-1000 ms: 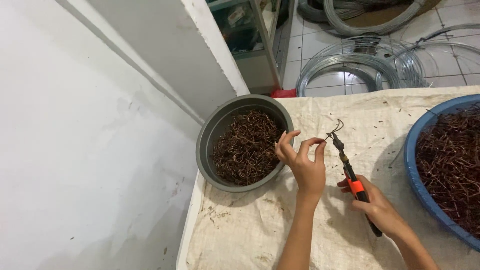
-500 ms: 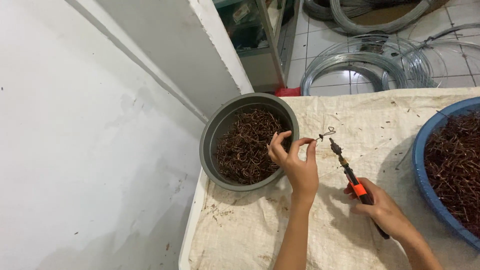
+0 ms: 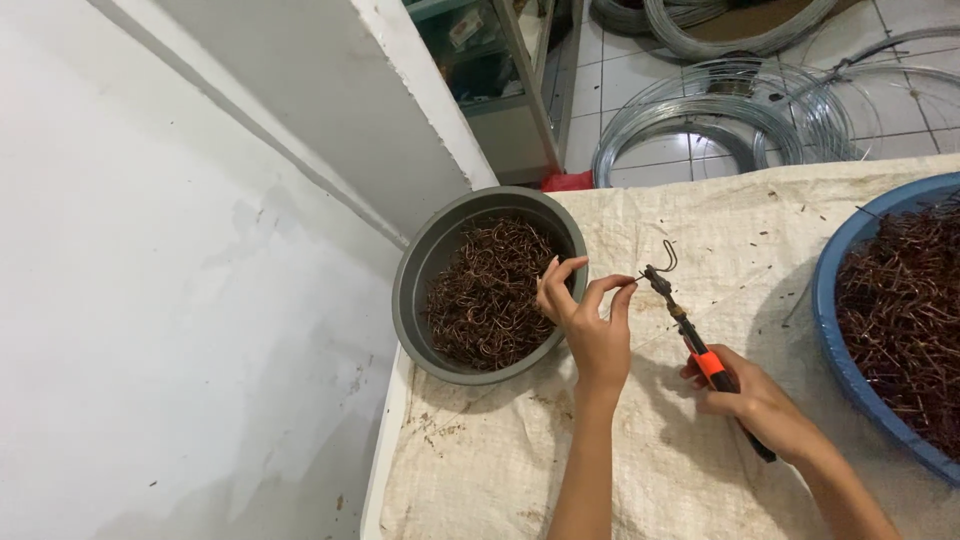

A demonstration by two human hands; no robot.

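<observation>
Right hand [image 3: 752, 398] clamped pliers [image 3: 700, 350] on a bent wire hook [image 3: 660, 262], left hand [image 3: 590, 320] pinching its end; grey basin [image 3: 420, 290] at nine o'clock half filled, blue basin [image 3: 835, 300] at three o'clock heaped.

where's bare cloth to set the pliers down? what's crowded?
Bare cloth lies below the grey bowl, left of the left hand. More lies between the right hand and the blue basin. It is crowded around the pliers and bent wire.
</observation>
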